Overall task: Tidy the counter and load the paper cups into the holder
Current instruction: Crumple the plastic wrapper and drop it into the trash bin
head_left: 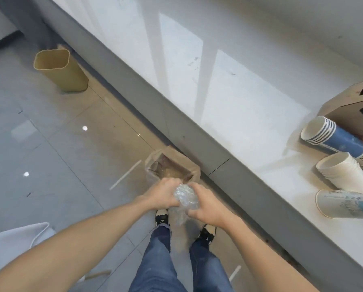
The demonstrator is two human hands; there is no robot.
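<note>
Office pantry likely: glossy white counter (229, 98), stacked paper cups (332, 138), tiled floor (39, 148).

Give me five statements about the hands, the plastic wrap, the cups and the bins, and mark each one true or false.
1. Both hands grip the crumpled clear plastic wrap, left hand and right hand. True.
2. The paper cup stacks stand upright on the counter. False: they lie on their sides.
3. The lined waste bin stands on the floor just beyond the hands. True.
4. The tan bin on the floor is packed with cups. False: no cups show in it.
5. The cardboard box sits on the floor. False: it is on the counter, behind the cups.
</note>
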